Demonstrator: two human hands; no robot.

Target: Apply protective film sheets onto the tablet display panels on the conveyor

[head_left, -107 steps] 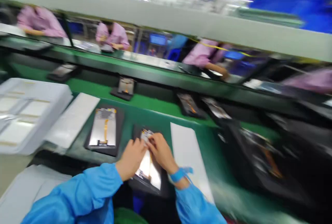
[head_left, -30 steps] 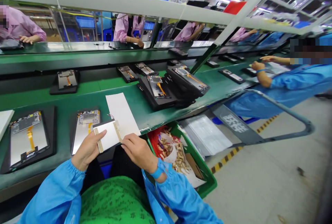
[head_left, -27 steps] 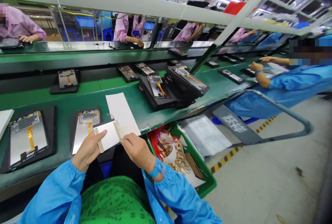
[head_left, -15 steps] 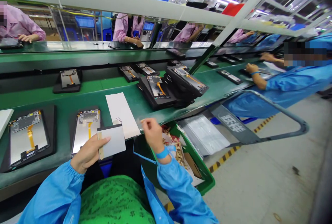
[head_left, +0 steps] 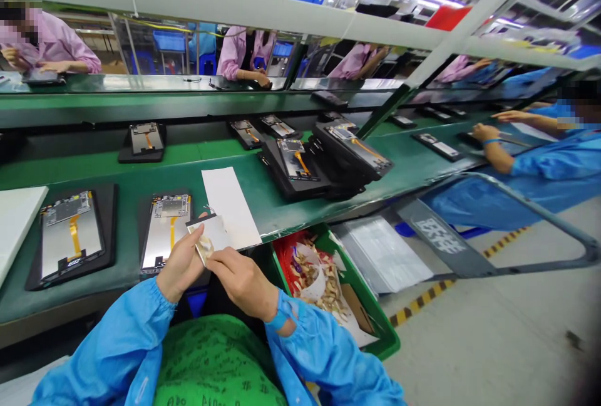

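My left hand (head_left: 181,268) grips a flat, silver-white battery (head_left: 216,227) with thin wires at its top edge, held tilted above the bench's front edge. Along one side of it runs a tan adhesive tape strip (head_left: 205,247). At the lower end of this strip, the thumb and fingers of my right hand (head_left: 246,282) are pinched; the fingertips partly cover what they grip. Just behind my left hand lies an opened tablet (head_left: 159,244) with an orange ribbon cable. A white card (head_left: 235,208) rests on the bench beyond the battery.
Another opened tablet (head_left: 70,237) lies on a black pad at left, near a white board (head_left: 19,218). Stacked tablets (head_left: 300,174) stand ahead. Right of me are a green bin (head_left: 387,343) of tan scraps and a grey trolley (head_left: 432,230). A co-worker (head_left: 530,155) sits further right.
My right hand has moved left from above the bin to the battery and now pinches at its tape strip. My left hand has tilted the battery. The view has shifted slightly.
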